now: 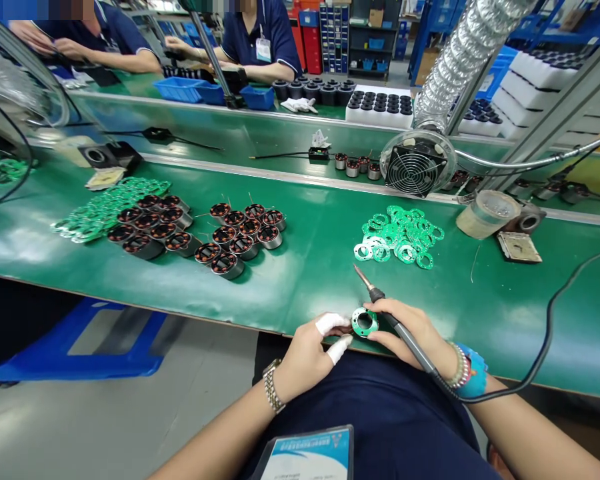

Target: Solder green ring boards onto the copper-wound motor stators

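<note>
At the bench's front edge, a round part with a green ring board (365, 323) on top sits between my hands. My left hand (314, 350), white tape on thumb and forefinger, grips the part's left side. The thumb and forefinger of my right hand (420, 333) hold its right side. A soldering iron (403, 332) lies across my right hand, its tip pointing up and left, clear of the part. Loose green ring boards (400, 233) are piled beyond my hands. To the left stand several motor stators with copper windings (230, 243).
Connected green boards (110, 207) lie at the left. A fan (416, 167) with a foil duct stands behind the ring pile. A tub (487, 213) and iron stand (527, 220) are at the right. The iron's cable (547, 340) crosses the right side. Two people sit opposite.
</note>
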Tool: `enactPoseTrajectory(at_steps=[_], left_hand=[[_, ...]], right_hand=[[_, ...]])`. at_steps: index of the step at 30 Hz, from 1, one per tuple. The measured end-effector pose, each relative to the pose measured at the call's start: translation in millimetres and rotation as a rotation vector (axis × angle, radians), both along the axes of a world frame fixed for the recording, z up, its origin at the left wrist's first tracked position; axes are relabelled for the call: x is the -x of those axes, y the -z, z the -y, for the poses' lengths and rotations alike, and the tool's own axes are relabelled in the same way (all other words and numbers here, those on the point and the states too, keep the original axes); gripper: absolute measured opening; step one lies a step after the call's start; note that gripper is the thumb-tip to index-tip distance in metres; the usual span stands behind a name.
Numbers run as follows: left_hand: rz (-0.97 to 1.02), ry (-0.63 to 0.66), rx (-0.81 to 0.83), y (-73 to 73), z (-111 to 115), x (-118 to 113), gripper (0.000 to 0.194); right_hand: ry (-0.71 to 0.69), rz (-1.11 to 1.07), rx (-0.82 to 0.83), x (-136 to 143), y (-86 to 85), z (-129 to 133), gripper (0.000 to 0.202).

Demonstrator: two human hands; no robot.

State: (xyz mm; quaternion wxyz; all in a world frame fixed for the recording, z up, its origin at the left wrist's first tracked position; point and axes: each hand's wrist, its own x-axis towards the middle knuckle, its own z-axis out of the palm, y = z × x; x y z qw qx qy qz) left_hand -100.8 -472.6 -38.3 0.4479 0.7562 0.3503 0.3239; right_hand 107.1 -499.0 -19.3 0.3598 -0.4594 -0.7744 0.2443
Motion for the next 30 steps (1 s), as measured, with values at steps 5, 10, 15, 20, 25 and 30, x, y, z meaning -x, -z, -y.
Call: enactPoseTrajectory(at_steps=[5, 10, 15, 20, 25, 30], left_hand=[[-0.163, 0.028, -0.694, 5.3, -2, 9, 0.023], [-0.229, 0.063, -0.815, 0.9, -5, 11, 0.025], [-0.304, 0.024, -0.312, -10.5, -3, -3, 0.013], [0.006, 0.023, 0.719, -16.7, -6, -16, 0.011], [-0.124, 0.016, 0.288, -11.3, -2, -6, 0.011], [-0.329, 0.037, -0.619, -3.5, -1, 10, 0.021]], right_hand=[[0.006, -0.014, -0.004, 1, 1.3, 0, 0.034], [0.014, -0.034, -0.006, 2, 1.7, 1, 0.034], [0.02, -0.057, -0.018, 2, 5.2, 4, 0.033], [0.007, -0.039, -0.024, -1, 9.0, 2, 0.031], [-0.004, -0.031, -0.028, -1, 8.9, 1, 0.029], [-0.003, -0.033, -0.041, -2, 8.8, 1, 0.029]])
